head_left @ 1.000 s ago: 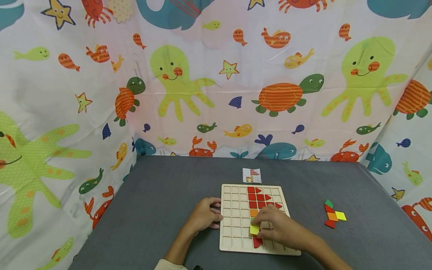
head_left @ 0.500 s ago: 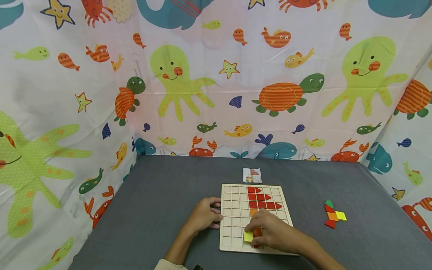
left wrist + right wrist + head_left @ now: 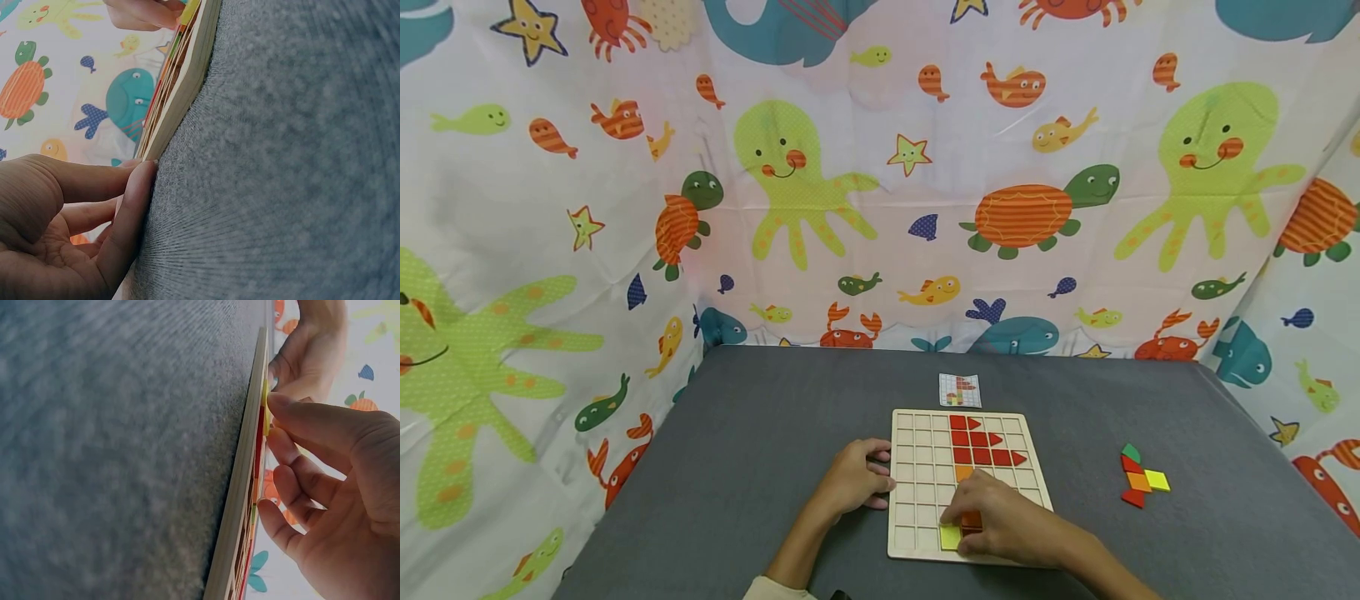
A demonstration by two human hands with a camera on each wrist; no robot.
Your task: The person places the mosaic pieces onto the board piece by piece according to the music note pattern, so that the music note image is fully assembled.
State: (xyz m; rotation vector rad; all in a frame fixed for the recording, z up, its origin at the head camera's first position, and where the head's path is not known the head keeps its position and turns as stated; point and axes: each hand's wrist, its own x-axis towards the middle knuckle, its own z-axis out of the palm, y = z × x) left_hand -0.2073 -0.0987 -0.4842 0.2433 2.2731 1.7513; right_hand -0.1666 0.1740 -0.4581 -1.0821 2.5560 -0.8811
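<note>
A wooden grid board [image 3: 915, 467] lies flat on the table. My left hand [image 3: 853, 479] rests beside its left edge, and the fingertips [image 3: 145, 172] touch that edge in the left wrist view. Over the board's near half, my right hand [image 3: 1007, 518] pinches a yellow square tile [image 3: 950, 539] between thumb and finger, low in a bottom-row cell. The right wrist view shows the thumb [image 3: 281, 400] against the yellow tile. Red tiles [image 3: 982, 456] form three pointed rows at the top, with an orange tile [image 3: 963, 472] below. My right hand partly covers the lower tiles.
A small printed pattern card [image 3: 960, 390] lies behind the board. Several loose tiles, including an orange tile [image 3: 1139, 481], a yellow tile [image 3: 1157, 480] and a green tile [image 3: 1131, 452], lie to the right. A sea-animal curtain [image 3: 880, 208] hangs behind the grey table [image 3: 790, 417].
My right hand has carried the yellow tile left and nearer across the board, down into a bottom-row cell. The three red rows show more fully now. My left hand has stayed put.
</note>
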